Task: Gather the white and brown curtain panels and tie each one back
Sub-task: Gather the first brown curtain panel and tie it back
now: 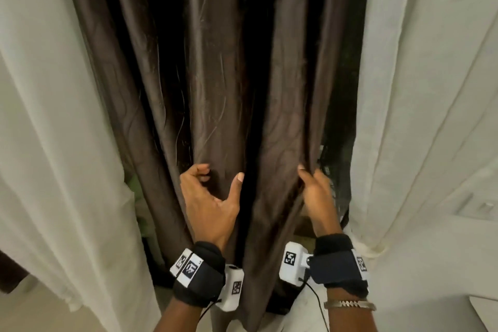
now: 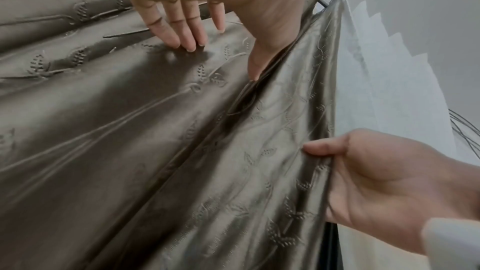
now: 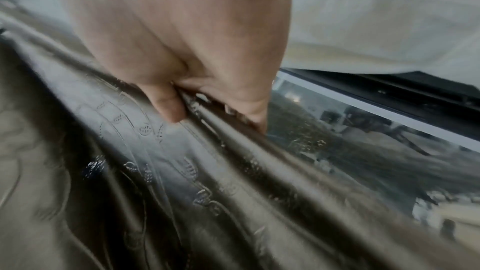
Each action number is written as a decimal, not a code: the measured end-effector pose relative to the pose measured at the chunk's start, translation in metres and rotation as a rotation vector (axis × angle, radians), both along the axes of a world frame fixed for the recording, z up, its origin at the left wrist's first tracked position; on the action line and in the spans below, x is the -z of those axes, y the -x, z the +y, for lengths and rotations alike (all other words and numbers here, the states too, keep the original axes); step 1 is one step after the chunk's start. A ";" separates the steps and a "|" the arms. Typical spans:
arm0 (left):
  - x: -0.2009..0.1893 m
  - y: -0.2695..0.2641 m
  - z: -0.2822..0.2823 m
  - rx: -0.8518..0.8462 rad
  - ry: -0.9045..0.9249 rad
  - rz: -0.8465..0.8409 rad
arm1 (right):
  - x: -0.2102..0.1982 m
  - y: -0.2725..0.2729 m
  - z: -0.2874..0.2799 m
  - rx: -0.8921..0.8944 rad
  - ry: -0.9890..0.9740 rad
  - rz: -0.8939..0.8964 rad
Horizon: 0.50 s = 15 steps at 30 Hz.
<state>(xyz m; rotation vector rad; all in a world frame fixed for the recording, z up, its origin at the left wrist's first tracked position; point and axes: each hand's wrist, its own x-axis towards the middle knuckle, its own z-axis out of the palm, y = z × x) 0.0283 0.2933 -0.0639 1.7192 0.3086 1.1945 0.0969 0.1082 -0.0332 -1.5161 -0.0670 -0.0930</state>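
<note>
The brown curtain panel (image 1: 221, 75) hangs in deep folds straight ahead, with a leaf pattern visible in the left wrist view (image 2: 130, 151). White curtain panels hang on its left (image 1: 54, 116) and right (image 1: 431, 89). My left hand (image 1: 219, 174) spans one brown pleat at waist height. Its fingertips (image 2: 192, 46) rest on the fabric and the thumb presses into a crease. My right hand (image 1: 303, 172) pinches the panel's gathered right edge (image 3: 233, 151), thumb in front and fingers behind the cloth (image 3: 215, 118).
Behind the brown panel's right edge a window pane (image 3: 363, 141) and its dark frame (image 3: 389, 89) show. Something green (image 1: 137, 188) peeks out between the left white panel and the brown one. Pale floor (image 1: 32, 312) lies at the lower left.
</note>
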 end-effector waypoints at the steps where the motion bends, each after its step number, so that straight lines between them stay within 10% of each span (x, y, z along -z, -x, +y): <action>1: -0.001 -0.005 0.003 0.008 -0.010 0.025 | 0.002 0.001 -0.005 0.051 -0.095 0.033; 15: -0.003 -0.031 0.032 -0.009 0.034 0.044 | 0.003 0.052 0.080 0.179 0.436 -0.266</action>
